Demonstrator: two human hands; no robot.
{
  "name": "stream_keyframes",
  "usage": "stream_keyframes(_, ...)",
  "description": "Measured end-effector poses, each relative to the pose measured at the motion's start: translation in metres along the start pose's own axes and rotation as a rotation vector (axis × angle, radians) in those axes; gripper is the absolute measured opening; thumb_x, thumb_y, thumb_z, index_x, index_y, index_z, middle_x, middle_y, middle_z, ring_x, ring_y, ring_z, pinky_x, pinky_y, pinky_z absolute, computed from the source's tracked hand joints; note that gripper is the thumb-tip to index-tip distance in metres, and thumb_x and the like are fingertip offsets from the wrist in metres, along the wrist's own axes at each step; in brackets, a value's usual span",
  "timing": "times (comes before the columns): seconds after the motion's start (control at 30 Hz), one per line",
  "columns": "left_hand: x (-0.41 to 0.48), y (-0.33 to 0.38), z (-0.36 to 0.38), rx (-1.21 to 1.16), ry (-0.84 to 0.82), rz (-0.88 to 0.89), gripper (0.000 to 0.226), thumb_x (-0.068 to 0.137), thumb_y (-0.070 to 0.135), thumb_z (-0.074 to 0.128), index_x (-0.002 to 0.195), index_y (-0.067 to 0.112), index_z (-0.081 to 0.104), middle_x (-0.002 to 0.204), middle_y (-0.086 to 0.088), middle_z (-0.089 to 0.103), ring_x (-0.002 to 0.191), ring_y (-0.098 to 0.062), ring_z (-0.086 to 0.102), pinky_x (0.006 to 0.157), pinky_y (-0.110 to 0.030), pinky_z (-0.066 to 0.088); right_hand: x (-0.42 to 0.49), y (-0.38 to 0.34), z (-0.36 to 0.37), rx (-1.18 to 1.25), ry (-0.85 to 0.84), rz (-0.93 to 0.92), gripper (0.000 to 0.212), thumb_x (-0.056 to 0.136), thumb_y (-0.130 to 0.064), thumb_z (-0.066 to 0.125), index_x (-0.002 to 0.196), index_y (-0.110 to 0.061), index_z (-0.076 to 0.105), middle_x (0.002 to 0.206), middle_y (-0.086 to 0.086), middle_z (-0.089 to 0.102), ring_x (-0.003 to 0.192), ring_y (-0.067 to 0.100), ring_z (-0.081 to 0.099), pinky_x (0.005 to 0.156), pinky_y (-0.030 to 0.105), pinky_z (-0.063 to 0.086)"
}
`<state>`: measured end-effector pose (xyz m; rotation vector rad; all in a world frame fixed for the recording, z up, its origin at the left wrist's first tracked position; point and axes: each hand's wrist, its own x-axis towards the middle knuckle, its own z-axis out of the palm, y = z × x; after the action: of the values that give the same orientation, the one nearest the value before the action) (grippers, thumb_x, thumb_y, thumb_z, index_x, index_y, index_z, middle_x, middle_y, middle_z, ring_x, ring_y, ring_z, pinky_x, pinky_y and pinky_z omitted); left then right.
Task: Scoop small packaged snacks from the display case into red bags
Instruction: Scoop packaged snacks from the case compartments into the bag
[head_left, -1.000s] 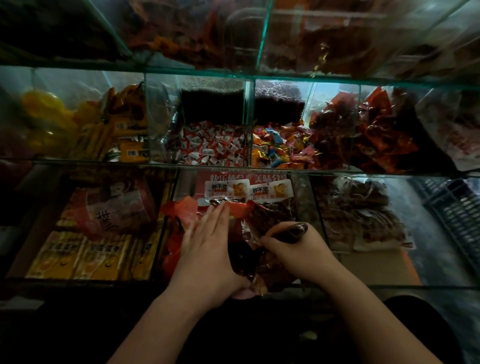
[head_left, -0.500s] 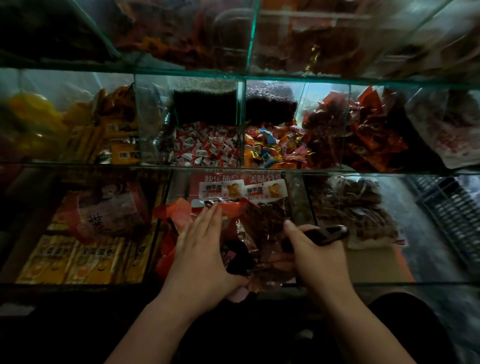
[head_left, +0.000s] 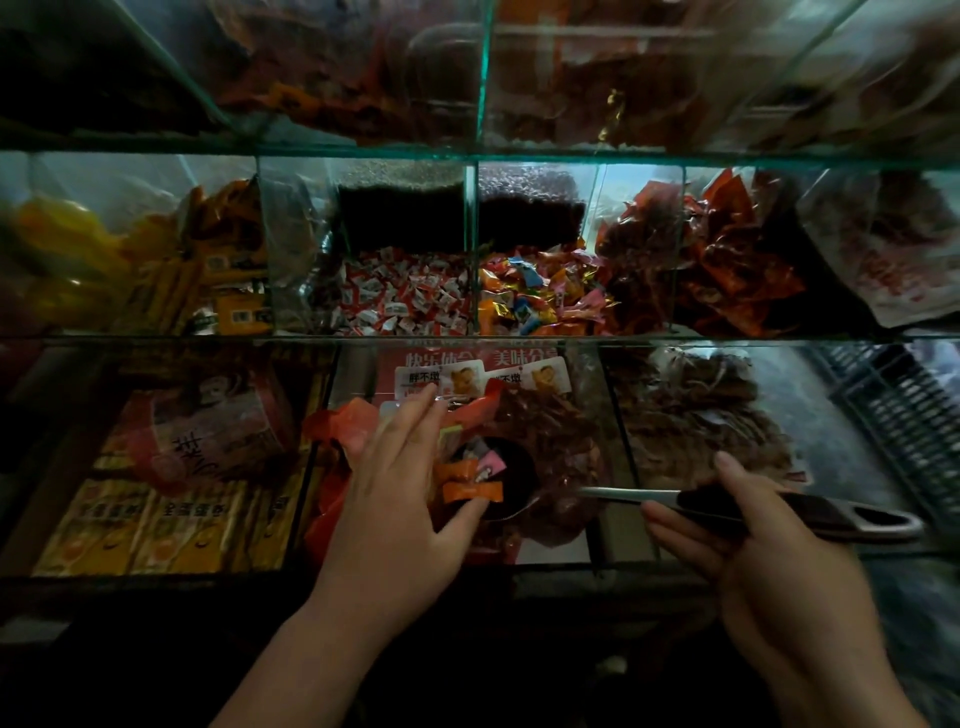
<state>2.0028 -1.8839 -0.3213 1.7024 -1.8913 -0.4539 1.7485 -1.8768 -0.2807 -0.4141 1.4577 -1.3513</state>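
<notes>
The left hand (head_left: 400, 499) lies flat with its fingers stretched forward over the mouth of a red bag (head_left: 350, 423), and its spread thumb touches an orange packet. The right hand (head_left: 779, 571) has its fingers curled round the dark handle of a scoop (head_left: 618, 494). The scoop's metal shaft runs across to the left hand, where the dark bowl holds a few small snack packets (head_left: 472, 491), orange and pink, just over the bag. Under and between the hands is a pile of brown packs (head_left: 550, 431) in the middle bin of the glass display case (head_left: 519, 340). More brown packs (head_left: 696, 410) fill the bin beyond the right hand. Left of the left hand are yellow boxes (head_left: 130, 519) with another reddish bag (head_left: 208, 431) on top. Past the fingertips, behind a glass edge, lie white-and-red sweets (head_left: 400, 299) and mixed bright sweets (head_left: 535, 296). A dark slatted crate (head_left: 904, 410) sits far right in dim light.
</notes>
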Motion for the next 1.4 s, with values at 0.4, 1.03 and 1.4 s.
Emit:
stream_keyframes(0.4, 0.008, 0.02, 0.014, -0.013, -0.149, 0.082, 0.063, 0.104, 0.054, 0.034, 0.16, 0.042, 0.006, 0.159, 0.035, -0.003, 0.148, 0.012, -0.011, 0.115, -0.014, -0.005, -0.033, -0.04, -0.011, 0.069, -0.131, -0.063, 0.024, 0.097, -0.017, 0.051, 0.074, -0.009, 0.055, 0.054, 0.006, 0.066, 0.058, 0.034, 0.074, 0.05, 0.033, 0.061)
stream_keyframes(1.03, 0.105, 0.056, 0.0, -0.244, 0.059, 0.37, 0.055, 0.095, 0.005, 0.062, 0.146, 0.02, 0.049, 0.143, 0.011, 0.047, 0.13, 0.005, 0.041, 0.109, -0.009, 0.032, -0.02, -0.074, -0.011, 0.222, -0.106, -0.256, 0.03, 0.091, -0.006, 0.043, 0.067, -0.015, 0.059, 0.059, 0.0, 0.068, 0.07, 0.033, 0.077, 0.058, 0.031, 0.061)
stream_keyframes(1.4, 0.171, 0.06, 0.009, -0.388, 0.031, 0.081, 0.059, 0.098, 0.025, 0.064, 0.15, 0.035, 0.039, 0.152, 0.007, 0.042, 0.123, -0.001, 0.049, 0.098, -0.014, 0.041, 0.054, -0.053, 0.06, -0.589, -0.153, -1.037, 0.004, 0.091, -0.017, 0.068, 0.095, -0.017, 0.067, 0.096, -0.003, 0.069, 0.092, 0.002, 0.068, 0.082, 0.02, 0.055)
